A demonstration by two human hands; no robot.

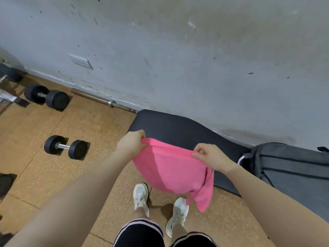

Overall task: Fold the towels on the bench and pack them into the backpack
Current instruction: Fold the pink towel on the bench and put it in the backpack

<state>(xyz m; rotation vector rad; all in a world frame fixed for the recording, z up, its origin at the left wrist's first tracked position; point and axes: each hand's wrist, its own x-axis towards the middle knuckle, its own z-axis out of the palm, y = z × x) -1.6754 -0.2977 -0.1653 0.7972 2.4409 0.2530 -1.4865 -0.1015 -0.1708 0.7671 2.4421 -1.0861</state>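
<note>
A pink towel [170, 170] hangs in the air in front of me, held by its top edge. My left hand [130, 142] grips the towel's left corner and my right hand [208, 155] pinches its right corner. The towel drapes down over the front edge of a black padded bench [178, 127], with one loose corner dangling at the lower right. A grey backpack [288, 164] lies on the right part of the bench, to the right of my right hand.
Two black dumbbells [47, 97] [65, 147] lie on the cork-coloured floor to the left. A steel barbell [105, 101] rests along the base of the grey wall. My white shoes [160, 204] stand below the towel.
</note>
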